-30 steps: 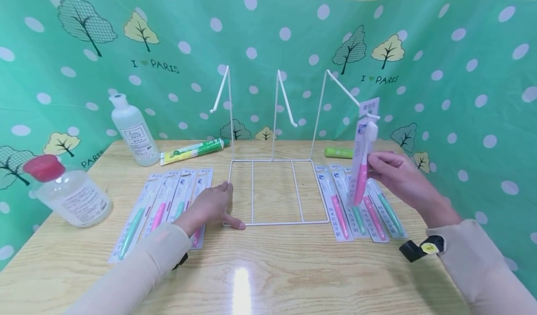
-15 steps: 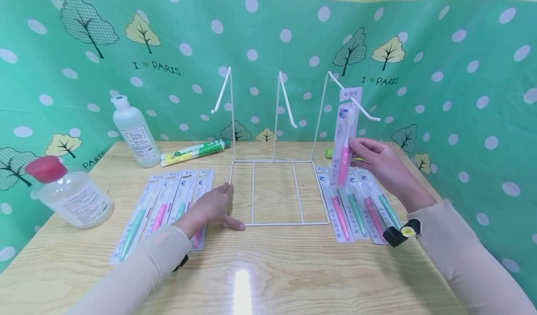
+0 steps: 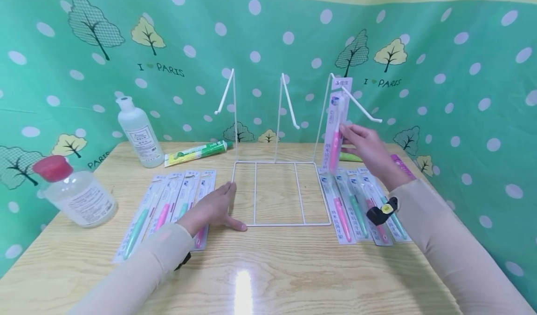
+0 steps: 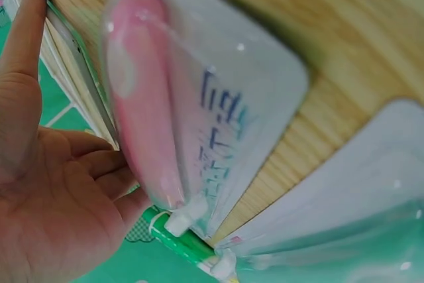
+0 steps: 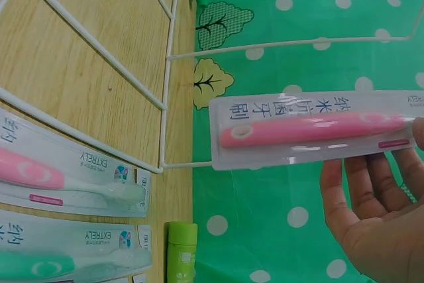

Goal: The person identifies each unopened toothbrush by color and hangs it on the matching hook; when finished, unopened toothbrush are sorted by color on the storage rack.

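Note:
My right hand (image 3: 367, 145) pinches a packaged pink toothbrush (image 5: 298, 129) by the side of its card. The pack hangs upright on the right-hand hook (image 3: 361, 104) of a white wire rack (image 3: 287, 223), near the hook's back end, with the hook's rod passing through the top of the card. My left hand (image 3: 215, 207) rests at the left side of the rack's base, thumb stretched along the front corner and fingers along the side rod. Under that wrist lies another packaged pink toothbrush (image 4: 149, 97), partly covered by the arm in the head view.
Packaged toothbrushes, pink and green, lie in rows left (image 3: 136, 226) and right (image 3: 354, 208) of the rack. Behind stand a clear pump-less bottle (image 3: 140, 133) and a toothpaste tube (image 3: 196, 153). A red-capped bottle (image 3: 81, 198) is at left; a green tube (image 5: 181, 250) lies back right.
My right hand has slid the packaged pink toothbrush leftward and back along the right hook, from near its tip toward the upright. The left hand has stayed on the rack.

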Action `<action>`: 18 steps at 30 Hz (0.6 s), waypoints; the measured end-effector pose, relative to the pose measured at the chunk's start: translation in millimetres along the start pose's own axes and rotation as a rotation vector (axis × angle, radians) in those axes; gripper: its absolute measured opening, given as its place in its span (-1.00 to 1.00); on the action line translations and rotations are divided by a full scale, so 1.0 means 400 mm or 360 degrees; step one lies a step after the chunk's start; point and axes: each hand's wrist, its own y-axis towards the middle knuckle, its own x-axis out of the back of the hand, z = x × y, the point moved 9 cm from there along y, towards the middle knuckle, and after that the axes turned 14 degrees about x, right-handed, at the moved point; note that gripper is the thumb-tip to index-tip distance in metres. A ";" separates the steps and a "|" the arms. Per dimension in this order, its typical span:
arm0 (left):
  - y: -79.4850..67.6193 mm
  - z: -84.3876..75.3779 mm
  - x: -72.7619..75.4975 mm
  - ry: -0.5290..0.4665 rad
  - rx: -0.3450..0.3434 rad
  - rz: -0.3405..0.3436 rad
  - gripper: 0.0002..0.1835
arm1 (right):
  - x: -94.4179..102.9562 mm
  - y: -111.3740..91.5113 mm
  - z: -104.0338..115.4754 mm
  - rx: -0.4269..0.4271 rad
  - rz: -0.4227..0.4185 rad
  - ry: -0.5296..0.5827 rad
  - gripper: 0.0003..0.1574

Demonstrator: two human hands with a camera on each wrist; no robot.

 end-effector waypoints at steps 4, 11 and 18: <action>0.001 0.003 -0.002 -0.0001 0.0032 0.0036 0.41 | -0.004 0.025 -0.008 0.0000 -0.0009 0.0030 -0.34; 0.001 -0.002 0.001 0.0018 0.0036 0.0047 0.39 | -0.008 0.056 -0.020 -0.0016 -0.0037 0.0041 -0.30; -0.002 -0.002 0.002 0.0004 0.0060 0.0066 0.38 | -0.022 0.076 -0.030 0.0009 -0.0027 0.0072 -0.30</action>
